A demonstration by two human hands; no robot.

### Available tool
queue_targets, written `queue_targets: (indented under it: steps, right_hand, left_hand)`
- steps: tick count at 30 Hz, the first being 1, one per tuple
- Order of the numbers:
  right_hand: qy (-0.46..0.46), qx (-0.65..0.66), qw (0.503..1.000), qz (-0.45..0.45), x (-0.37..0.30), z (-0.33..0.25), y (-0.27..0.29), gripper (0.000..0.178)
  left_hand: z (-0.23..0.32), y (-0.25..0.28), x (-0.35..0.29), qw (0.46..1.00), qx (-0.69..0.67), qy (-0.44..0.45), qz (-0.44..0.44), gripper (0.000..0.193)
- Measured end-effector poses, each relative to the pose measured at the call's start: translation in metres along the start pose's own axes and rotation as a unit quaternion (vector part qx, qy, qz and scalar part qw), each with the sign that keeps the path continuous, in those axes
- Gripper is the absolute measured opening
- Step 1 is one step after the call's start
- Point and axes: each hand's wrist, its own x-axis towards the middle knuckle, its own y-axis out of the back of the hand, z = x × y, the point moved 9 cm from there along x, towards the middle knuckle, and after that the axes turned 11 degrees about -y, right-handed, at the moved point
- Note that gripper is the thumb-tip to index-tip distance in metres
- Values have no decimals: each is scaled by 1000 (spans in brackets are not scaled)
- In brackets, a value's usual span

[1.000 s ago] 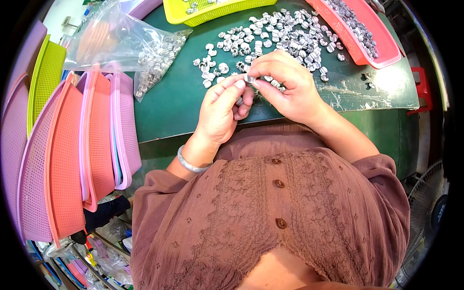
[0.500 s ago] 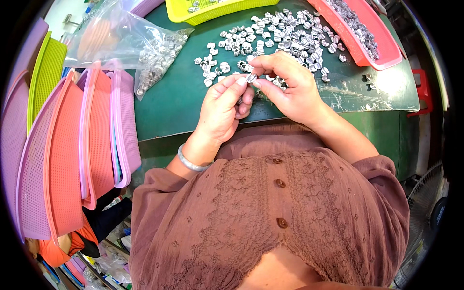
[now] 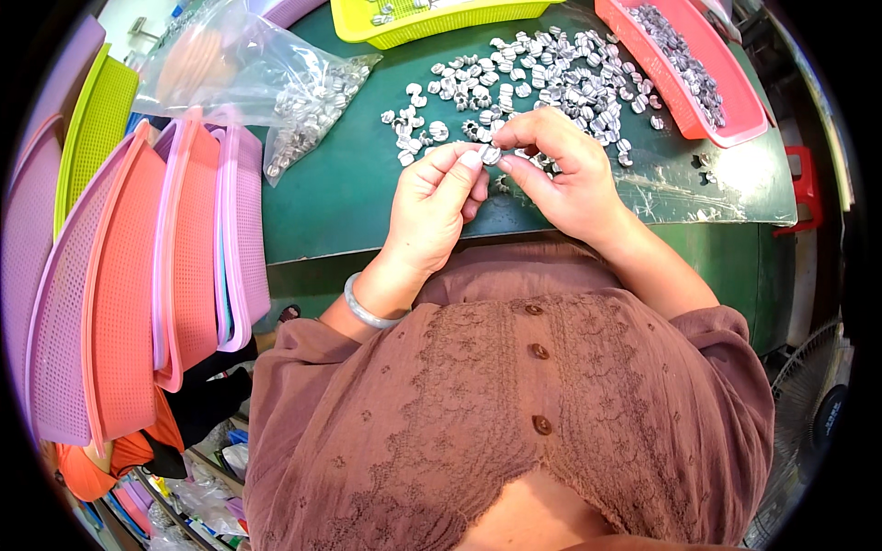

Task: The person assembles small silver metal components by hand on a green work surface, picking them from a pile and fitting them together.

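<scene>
A small ribbed grey-and-white piece (image 3: 491,155), rounded like a segmented shell, is held in front of me above the near part of the green table. My left hand (image 3: 428,204) pinches it from one side between thumb and forefinger, its other fingers curled under and partly hidden. From the opposite side, the thumb and forefinger of my right hand (image 3: 571,176) close on the same piece. Just beyond my fingers lies a loose spread of similar ribbed pieces (image 3: 588,103), some showing dark hollow insides.
A coral basket (image 3: 742,134) of grey pieces sits at the far right of the green table (image 3: 340,216). At the back is a yellow-green basket (image 3: 441,29). A clear bag (image 3: 303,115) of pieces lies left, above stacked purple and coral baskets (image 3: 129,312). A fan (image 3: 799,413) stands right.
The held piece has turned, its pale ribbed side now showing more. My left hand's curled fingers have tucked further out of sight. The whole view has shifted slightly.
</scene>
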Motion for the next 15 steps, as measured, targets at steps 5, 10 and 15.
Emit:
queue_targets:
  steps: [5, 10, 15]
  right_hand:
    - [-7, 5, 1000, 10, 0, 0, 0, 20]
    - [-6, -1, 1000, 8, -1, 0, 1, 19]
    - [34, -6, 999, -16, 10, -3, 1, 22]
  left_hand:
    - [-2, 0, -1, 1000, -7, 9, -3, 17]
    - [-1, -2, 1, 1000, -7, 15, 3, 17]
    - [-4, 7, -2, 999, 22, 39, 26, 20]
